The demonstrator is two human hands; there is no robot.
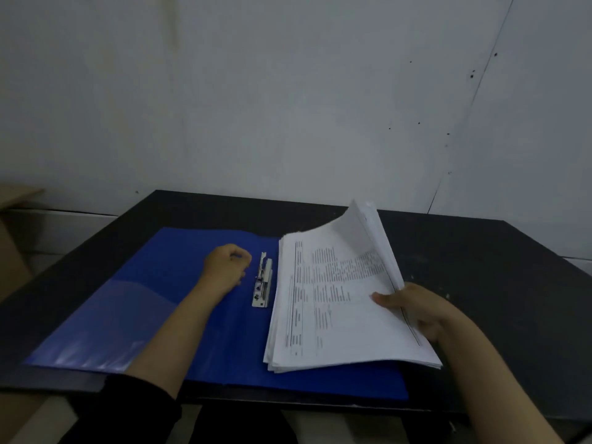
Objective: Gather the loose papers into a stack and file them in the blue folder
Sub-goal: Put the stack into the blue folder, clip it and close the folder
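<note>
Blue folder (pixel 198 315) lies open flat on the dark table (pixel 480 283), metal clip (pixel 263 280) along its spine. Left hand (pixel 226 269), just left of the clip, is curled loosely with nothing in it, pressing the folder, probably to keep it flat and steady. Paper stack (pixel 330 302) sits right of the clip on the folder's right half. Right hand (pixel 416 310) pinches the stack's right edge, thumb on top, lifting the far corner, likely to align it toward the clip. Print is too blurred to read; can't tell whether the clip is open; right-hand fingers are hidden under the sheets.
</note>
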